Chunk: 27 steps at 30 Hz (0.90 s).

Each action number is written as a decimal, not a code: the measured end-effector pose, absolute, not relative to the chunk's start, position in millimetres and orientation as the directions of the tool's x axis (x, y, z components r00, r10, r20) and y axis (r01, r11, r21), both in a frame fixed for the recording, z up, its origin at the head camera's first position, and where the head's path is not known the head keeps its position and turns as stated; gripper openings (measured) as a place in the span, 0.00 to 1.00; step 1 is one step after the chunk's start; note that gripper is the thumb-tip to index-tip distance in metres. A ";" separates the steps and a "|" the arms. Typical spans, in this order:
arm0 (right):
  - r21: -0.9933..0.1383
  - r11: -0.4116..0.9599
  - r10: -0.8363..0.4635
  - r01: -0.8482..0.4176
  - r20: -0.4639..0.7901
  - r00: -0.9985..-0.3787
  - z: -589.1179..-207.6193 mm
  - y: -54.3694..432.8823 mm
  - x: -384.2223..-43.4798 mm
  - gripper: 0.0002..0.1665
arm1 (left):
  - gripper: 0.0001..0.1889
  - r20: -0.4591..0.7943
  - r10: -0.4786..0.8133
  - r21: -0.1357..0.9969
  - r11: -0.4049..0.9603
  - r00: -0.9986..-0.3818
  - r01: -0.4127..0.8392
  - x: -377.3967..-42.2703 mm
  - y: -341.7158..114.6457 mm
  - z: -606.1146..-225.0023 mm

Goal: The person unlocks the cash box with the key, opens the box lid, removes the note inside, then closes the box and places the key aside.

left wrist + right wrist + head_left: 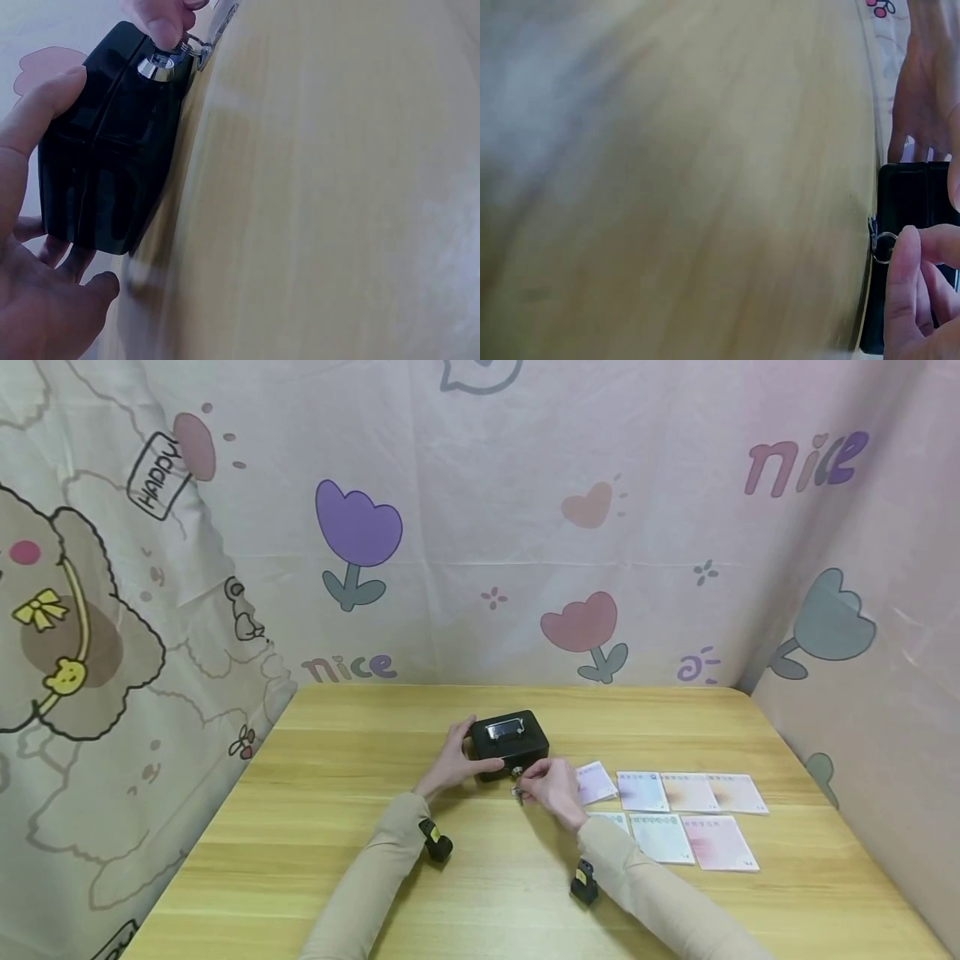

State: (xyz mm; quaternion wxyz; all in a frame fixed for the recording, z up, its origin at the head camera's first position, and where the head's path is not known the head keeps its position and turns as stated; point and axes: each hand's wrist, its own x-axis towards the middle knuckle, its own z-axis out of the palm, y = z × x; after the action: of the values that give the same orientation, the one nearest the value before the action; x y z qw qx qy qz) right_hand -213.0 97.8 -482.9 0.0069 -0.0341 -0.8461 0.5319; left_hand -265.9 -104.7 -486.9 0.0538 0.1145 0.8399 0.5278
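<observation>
A black cash box (536,742) with a metal carrying handle (504,728) on its lid stands closed on the table. My left hand (455,763) grips the box from its left side, thumb on the near edge and fingers round the end. In the left wrist view, a silver lock (156,69) shows on the front face. At this lock my right hand (553,788) pinches the key, mostly hidden by the fingertips. From it hangs a key ring (196,46) with another metal piece (872,227), low beside the box front.
Right of the box lie two rows of pale printed paper slips, among them a purple one (595,782), a blue one (642,792), a greenish one (662,839) and a pink one (721,843). A patterned cloth (450,627) hangs behind the wooden table (315,827).
</observation>
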 end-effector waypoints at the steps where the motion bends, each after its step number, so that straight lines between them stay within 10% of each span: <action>1: -0.896 0.440 0.073 0.056 -0.027 -0.997 -482.7 97.3 -213.3 0.04 | 0.58 0.028 0.247 0.900 0.415 -0.969 0.132 -265.8 -104.7 -487.2; 21: -0.912 0.407 0.042 0.052 -0.039 -0.998 -470.2 96.4 -200.6 0.03 | 0.59 0.028 0.235 0.898 0.422 -0.972 0.128 -269.8 -111.9 -484.2; 27: -0.910 0.411 -0.156 -0.047 -0.020 -0.988 -458.4 114.3 -199.8 0.04 | 0.59 0.016 0.260 0.907 0.403 -0.965 0.124 -268.6 -111.6 -483.9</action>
State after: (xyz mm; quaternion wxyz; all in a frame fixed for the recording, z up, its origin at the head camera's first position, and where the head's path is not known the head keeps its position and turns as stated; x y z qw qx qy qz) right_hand -199.8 114.3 -458.4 -0.0507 0.0605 -0.8385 0.5391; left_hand -268.6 -111.6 -483.9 0.0640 0.1149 0.8352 0.5340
